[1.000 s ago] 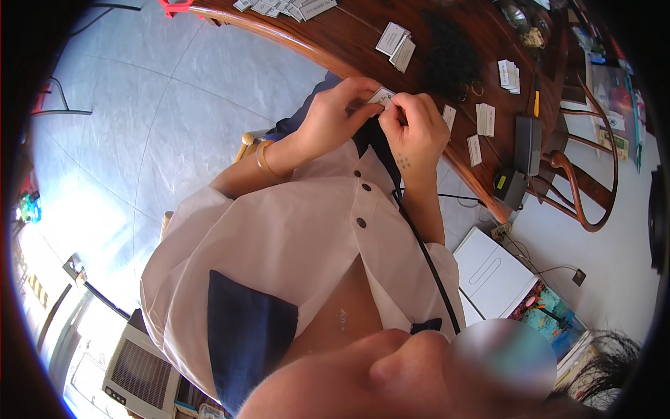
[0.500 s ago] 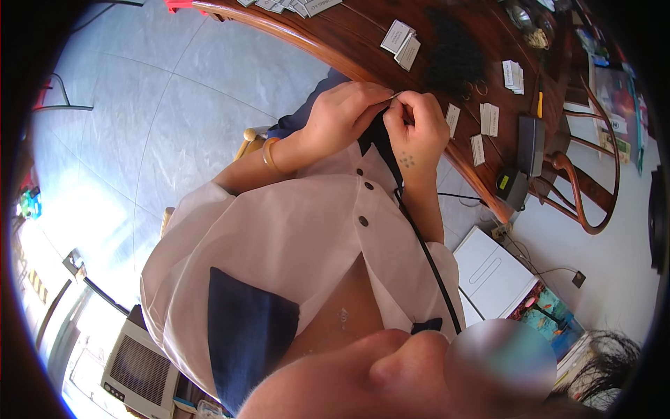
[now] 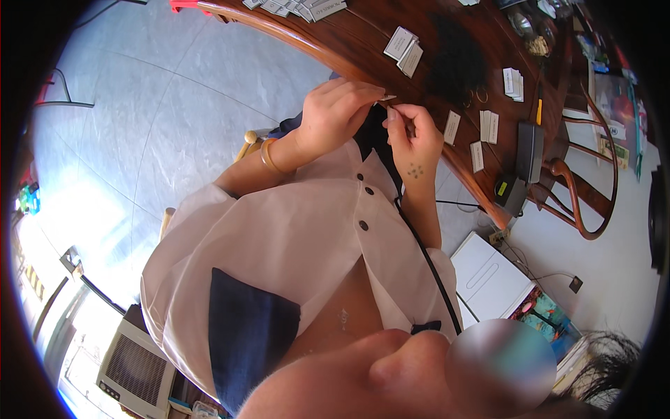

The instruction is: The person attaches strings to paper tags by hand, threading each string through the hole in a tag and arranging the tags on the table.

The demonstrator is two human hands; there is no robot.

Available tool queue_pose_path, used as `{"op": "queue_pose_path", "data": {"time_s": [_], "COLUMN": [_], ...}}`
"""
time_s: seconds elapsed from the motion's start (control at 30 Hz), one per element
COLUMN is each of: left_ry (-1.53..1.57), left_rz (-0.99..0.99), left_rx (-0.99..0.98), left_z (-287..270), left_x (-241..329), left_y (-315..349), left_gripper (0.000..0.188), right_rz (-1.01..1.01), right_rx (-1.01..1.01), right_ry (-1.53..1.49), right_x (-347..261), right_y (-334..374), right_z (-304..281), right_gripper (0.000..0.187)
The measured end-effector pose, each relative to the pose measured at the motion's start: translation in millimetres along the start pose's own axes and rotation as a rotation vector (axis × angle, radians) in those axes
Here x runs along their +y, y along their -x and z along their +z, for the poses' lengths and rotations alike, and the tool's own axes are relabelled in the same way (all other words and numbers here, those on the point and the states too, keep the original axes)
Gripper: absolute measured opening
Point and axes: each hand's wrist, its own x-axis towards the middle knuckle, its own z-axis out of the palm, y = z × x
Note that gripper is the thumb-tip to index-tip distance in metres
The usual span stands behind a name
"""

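My left hand (image 3: 340, 112) is closed in a pinch by the table edge. A small white card (image 3: 389, 98), seen almost edge-on, sticks out from its fingertips. Just to the right, my right hand (image 3: 413, 134) is also closed, thumb against curled forefinger, at a thin dark thing too small to name. The two sets of fingertips nearly meet. Beyond them on the wooden table (image 3: 363, 52) lies a heap of black strings (image 3: 457, 59), with thin gold-coloured loops (image 3: 481, 95) at its near end. Printed white cards (image 3: 404, 50) lie in a small fanned stack left of the heap.
More card stacks (image 3: 489, 127) lie at the right, others (image 3: 296, 7) at the far left. A yellow-handled tool (image 3: 539, 110) and a dark box (image 3: 530, 150) sit near the right edge. A wooden chair (image 3: 593, 195) stands beyond, a white box (image 3: 481, 269) below.
Both hands have shifted slightly left, and the right also a little nearer. Their fingertips have come apart a little, and the white card now shows at the left fingertips.
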Motion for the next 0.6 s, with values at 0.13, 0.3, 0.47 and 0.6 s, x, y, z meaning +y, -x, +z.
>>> {"op": "queue_pose_path", "data": {"time_s": [0.13, 0.3, 0.47, 0.6], "left_ry": [0.002, 0.098, 0.337, 0.476], "left_rz": [0.050, -0.060, -0.252, -0.317], "left_rx": [-0.009, -0.037, -0.214, -0.301], "left_z": [0.0, -2.6, -9.7, -11.6], "left_x": [1.2, -0.4, 4.7, 6.3], "left_y": [-0.4, -1.7, -3.2, -5.3], "left_gripper": [0.029, 0.024, 0.021, 0.019], "right_rz": [0.225, 0.082, 0.298, 0.379], "right_rx": [-0.111, -0.024, -0.171, -0.285], "right_ry": [-0.181, -0.096, -0.461, -0.529], "right_x": [-11.5, 6.5, 4.3, 6.1], "right_y": [-0.1, -3.0, -10.3, -15.6], "right_z": [-1.3, -9.8, -25.0, -26.6], "right_gripper": [0.009, 0.010, 0.014, 0.013]}}
